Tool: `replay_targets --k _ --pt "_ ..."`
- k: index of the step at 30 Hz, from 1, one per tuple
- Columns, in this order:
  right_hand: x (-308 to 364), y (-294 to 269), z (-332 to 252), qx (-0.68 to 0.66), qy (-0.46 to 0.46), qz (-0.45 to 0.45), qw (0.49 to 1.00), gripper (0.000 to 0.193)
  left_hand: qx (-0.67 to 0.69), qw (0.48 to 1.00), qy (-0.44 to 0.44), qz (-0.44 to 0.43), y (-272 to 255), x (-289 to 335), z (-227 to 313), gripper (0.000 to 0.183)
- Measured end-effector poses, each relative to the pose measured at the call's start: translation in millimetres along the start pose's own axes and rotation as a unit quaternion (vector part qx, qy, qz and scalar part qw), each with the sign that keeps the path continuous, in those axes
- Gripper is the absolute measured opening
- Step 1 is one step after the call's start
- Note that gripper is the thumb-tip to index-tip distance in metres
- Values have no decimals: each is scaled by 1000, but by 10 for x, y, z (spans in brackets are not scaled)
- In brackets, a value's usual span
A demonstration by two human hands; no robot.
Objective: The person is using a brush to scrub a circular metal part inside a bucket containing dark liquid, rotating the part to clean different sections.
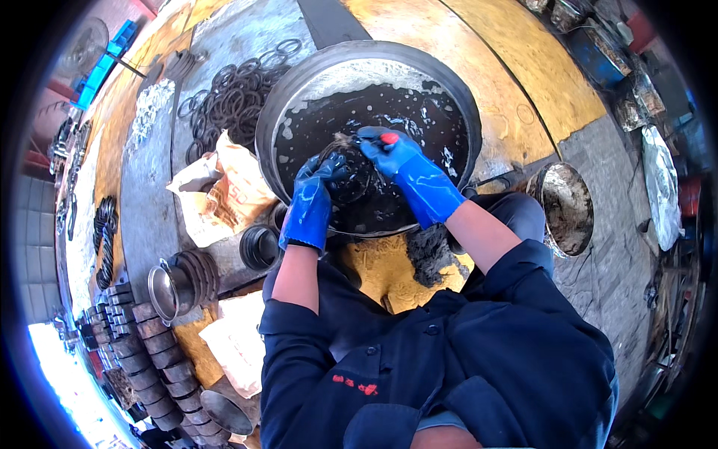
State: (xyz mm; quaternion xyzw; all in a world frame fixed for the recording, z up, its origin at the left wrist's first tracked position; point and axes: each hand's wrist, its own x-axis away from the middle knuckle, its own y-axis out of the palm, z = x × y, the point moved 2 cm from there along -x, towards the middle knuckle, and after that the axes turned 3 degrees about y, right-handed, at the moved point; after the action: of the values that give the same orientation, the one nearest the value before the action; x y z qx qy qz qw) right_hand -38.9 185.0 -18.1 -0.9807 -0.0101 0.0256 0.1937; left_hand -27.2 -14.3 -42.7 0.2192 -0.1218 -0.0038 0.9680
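Observation:
Both my hands wear blue rubber gloves above a wide round basin of dark, foamy liquid. My left hand grips a dark, wet ring-shaped part by its left side, tilted over the liquid. My right hand is closed around a small brush-like tool; its red handle end pokes out of the fist. A brownish bristly tip seems to touch the ring's upper rim. The glove hides the tool's middle, so its exact kind is hard to tell.
Left of the basin lie a heap of black rings and a crumpled paper sack. Short dark cylinders stand near my left knee. Stacked metal rings fill the lower left. A grimy bucket stands on the right.

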Motion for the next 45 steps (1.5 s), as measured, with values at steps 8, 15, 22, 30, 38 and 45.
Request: replay_targets --k 8,15,22,30,38,45 --pt "107 32 776 -56 202 -12 978 24 19 999 -4 30 120 -4 41 25" --pt "387 154 481 -74 243 -120 960 24 -13 997 32 68 -212 -34 31 31" --pt "192 -86 423 -20 24 -49 998 35 -2 999 -27 -32 -91 -23 19 35" --pt "-18 -123 323 -99 14 -22 995 32 47 998 -34 -24 206 119 162 30" --pt "387 113 499 -42 231 -118 965 29 30 999 -21 4 73 -10 113 28" --pt "455 72 626 -64 236 -136 960 30 -28 999 -42 -1 19 -81 -14 31"
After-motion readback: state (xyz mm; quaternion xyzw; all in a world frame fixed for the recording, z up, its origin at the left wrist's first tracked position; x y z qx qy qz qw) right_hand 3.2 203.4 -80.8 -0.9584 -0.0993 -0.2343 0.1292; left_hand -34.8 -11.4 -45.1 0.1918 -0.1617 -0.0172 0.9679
